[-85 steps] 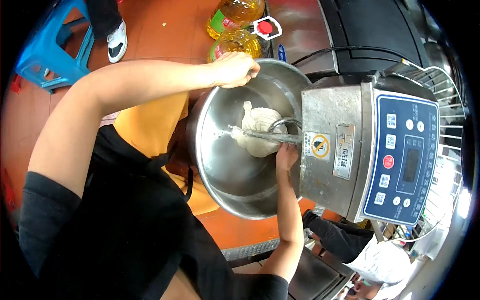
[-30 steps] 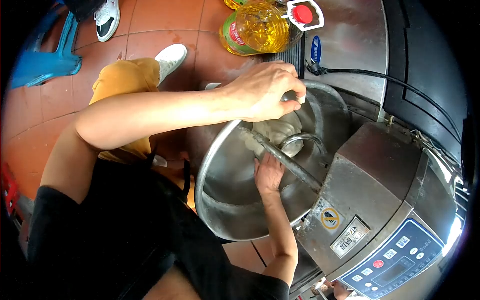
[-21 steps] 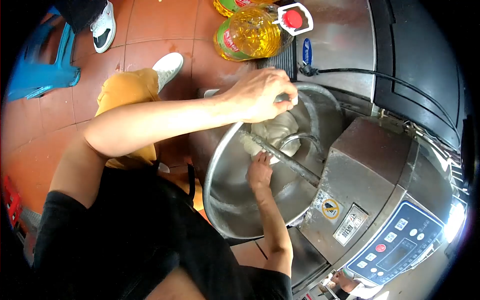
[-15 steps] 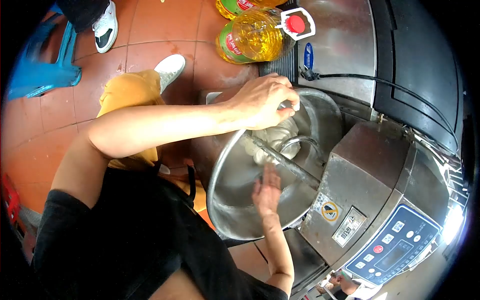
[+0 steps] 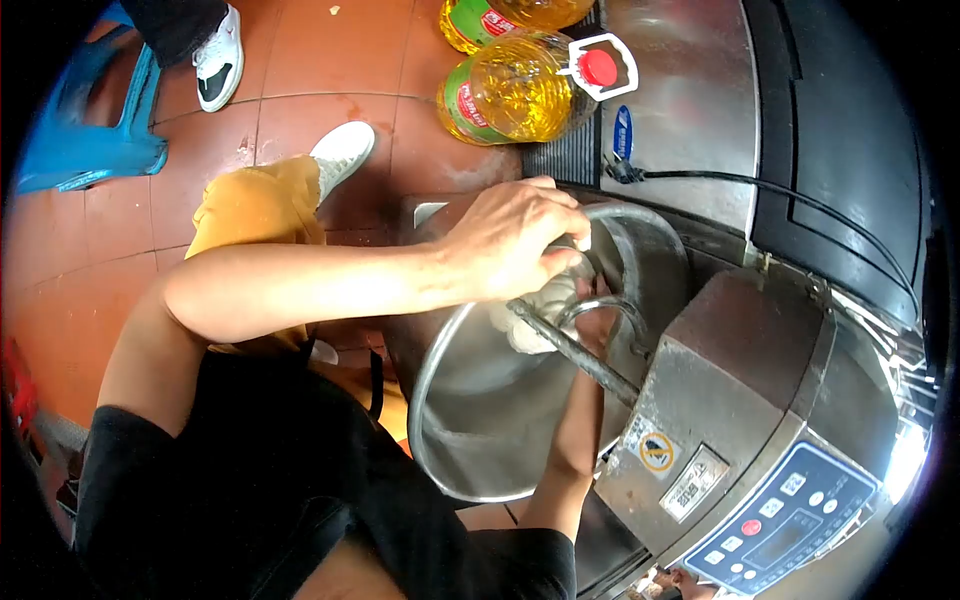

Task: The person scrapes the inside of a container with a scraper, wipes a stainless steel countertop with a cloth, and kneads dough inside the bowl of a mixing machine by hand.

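A pale lump of dough lies in the metal mixer bowl, around the curved dough hook. My left hand is over the near rim, its fingers curled and thumb drawn in, directly above the dough. Something pale shows at its fingertips, but I cannot tell what it is. My right hand reaches into the bowl along the far side of the dough, behind the hook. The hook's loop and the left hand partly hide its fingers.
The mixer head with its control panel stands at right. Oil jugs are at the top beside a steel appliance with a black cable. A blue stool and another person's shoe appear upper left.
My right hand has moved from the open part of the bowl up to the dough, behind the hook. My left hand stays curled over the rim; the view has shifted slightly.
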### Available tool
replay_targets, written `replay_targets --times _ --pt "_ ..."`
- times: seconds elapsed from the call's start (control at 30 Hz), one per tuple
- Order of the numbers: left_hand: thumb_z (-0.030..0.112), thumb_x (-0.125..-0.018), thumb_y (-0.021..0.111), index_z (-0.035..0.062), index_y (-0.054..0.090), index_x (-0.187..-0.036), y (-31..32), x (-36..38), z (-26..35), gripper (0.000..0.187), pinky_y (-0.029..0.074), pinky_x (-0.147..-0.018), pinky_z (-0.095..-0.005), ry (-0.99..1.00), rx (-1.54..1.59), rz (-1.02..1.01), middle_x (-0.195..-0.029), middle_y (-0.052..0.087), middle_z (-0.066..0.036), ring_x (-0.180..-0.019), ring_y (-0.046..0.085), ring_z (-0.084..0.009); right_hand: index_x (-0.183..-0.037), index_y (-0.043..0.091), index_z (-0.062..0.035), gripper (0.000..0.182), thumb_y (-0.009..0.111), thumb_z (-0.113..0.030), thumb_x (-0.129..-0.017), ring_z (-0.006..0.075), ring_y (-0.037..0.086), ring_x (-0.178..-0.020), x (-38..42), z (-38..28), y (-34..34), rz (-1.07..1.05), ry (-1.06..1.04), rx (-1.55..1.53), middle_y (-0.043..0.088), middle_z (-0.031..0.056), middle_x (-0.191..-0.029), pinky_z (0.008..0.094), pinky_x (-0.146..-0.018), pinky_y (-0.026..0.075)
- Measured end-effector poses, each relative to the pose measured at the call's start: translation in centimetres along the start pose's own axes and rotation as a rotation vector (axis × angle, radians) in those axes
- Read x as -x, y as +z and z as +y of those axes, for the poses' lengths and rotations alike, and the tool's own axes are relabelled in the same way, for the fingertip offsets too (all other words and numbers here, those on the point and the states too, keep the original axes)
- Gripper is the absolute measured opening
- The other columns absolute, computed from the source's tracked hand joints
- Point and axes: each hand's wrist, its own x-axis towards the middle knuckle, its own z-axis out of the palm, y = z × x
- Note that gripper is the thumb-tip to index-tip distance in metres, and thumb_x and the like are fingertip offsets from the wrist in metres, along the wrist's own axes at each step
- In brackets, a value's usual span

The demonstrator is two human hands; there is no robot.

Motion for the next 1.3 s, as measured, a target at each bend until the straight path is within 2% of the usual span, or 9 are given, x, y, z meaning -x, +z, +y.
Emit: replay_targets --times 0.2,0.3,0.53,0.7,0.77,0.8,0.9,1.1,1.3 --pt "0.008 -0.074 0.069 0.0044 0.067 -0.082 0.3 -0.7 0.0 0.009 0.048 -0.074 -0.0384 -0.032 0.034 0.029 -0.089 0.065 -0.007 -0.087 0.059 -0.0263 -0.122 0.053 0.005 0.072 0.071 -0.048 -0.076 0.035 0.052 -0.112 -2.2 0.8 2.0 -0.042 -0.008 -0.266 0.059 0.0228 -0.117 0.0385 -0.098 0.039" --pt "0.007 -0.074 0.069 0.0043 0.067 -0.082 0.5 -0.6 -0.1 0.009 0.048 -0.072 -0.0385 -0.005 0.024 0.064 -0.086 0.065 -0.008 -0.084 0.058 -0.0269 -0.122 0.056 0.0028 0.066 0.076 -0.038 -0.075 0.0244 0.055 -0.103 -2.4 -0.3 -0.3 -0.271 0.309 -0.698 0.063 0.0144 -0.106 0.034 -0.092 0.04" --pt "0.008 -0.075 0.069 0.004 0.067 -0.082 0.4 -0.8 -0.2 0.008 0.048 -0.074 -0.0392 0.034 0.038 0.062 -0.088 0.065 -0.009 -0.085 0.059 -0.0277 -0.104 0.067 -0.0018 0.039 0.069 -0.035 -0.084 0.0183 0.057 -0.094 -0.7 0.9 2.2 -0.124 0.477 -1.111 0.065 0.0061 -0.101 0.0312 -0.087 0.042" --pt "0.009 -0.076 0.069 0.0038 0.067 -0.082 0.2 -0.8 0.0 0.008 0.048 -0.076 -0.0391 -0.012 0.041 0.022 -0.087 0.065 -0.009 -0.087 0.06 -0.0284 -0.111 0.061 0.001 0.038 0.049 -0.031 -0.095 0.0276 0.061 -0.093 1.4 4.1 5.5 0.219 0.054 -0.261 0.064 0.0159 -0.109 0.037 -0.085 0.046" --pt "0.009 -0.076 0.069 0.0039 0.068 -0.083 0.2 -0.8 -0.1 0.009 0.048 -0.078 -0.0388 -0.001 0.036 0.028 -0.091 0.065 -0.012 -0.089 0.06 -0.0301 -0.113 0.059 0.0016 0.036 0.047 -0.027 -0.095 0.0325 0.061 -0.096 3.7 1.7 6.4 0.516 0.071 -0.097 0.063 0.0189 -0.111 0.0393 -0.086 0.047" --pt "0.009 -0.076 0.069 0.004 0.068 -0.084 0.1 -0.7 0.1 0.009 0.048 -0.078 -0.039 0.006 0.034 0.041 -0.092 0.065 -0.013 -0.09 0.06 -0.0306 -0.115 0.057 0.0023 0.035 0.046 -0.024 -0.094 0.0376 0.059 -0.102 4.5 0.3 5.4 0.383 0.214 -0.099 0.062 0.0198 -0.114 0.0415 -0.091 0.046" --pt "0.009 -0.076 0.069 0.0053 0.068 -0.09 0.0 -0.7 0.3 0.014 0.049 -0.08 -0.0389 0.017 0.002 0.023 -0.094 0.065 -0.013 -0.09 0.06 -0.0309 -0.111 0.058 0.0037 0.034 0.046 -0.023 -0.094 0.0377 0.057 -0.104 6.1 -2.7 1.1 0.621 -0.062 0.172 0.061 0.0211 -0.113 0.0429 -0.092 0.045" --pt "0.009 -0.074 0.071 0.0116 0.063 -0.113 -0.1 -1.0 0.8 0.04 0.049 -0.087 -0.038 0.176 -0.184 0.085 -0.113 0.06 -0.013 -0.104 0.057 -0.0272 -0.112 0.056 0.0045 0.033 0.046 -0.02 -0.094 0.0368 0.055 -0.108 9.3 -1.8 -1.3 0.381 0.328 -0.369 0.059 0.0225 -0.115 0.0435 -0.093 0.044" --pt "0.018 -0.076 0.071 0.0062 0.057 -0.115 0.0 -0.9 0.6 0.042 0.046 -0.09 -0.0396 0.194 -0.208 0.001 -0.106 0.061 -0.011 -0.102 0.055 -0.0289 -0.117 0.053 0.0036 0.032 0.046 -0.017 -0.094 0.035 0.056 -0.107 5.1 -1.7 0.7 0.292 0.379 -0.234 0.059 0.0221 -0.115 0.0419 -0.092 0.045"
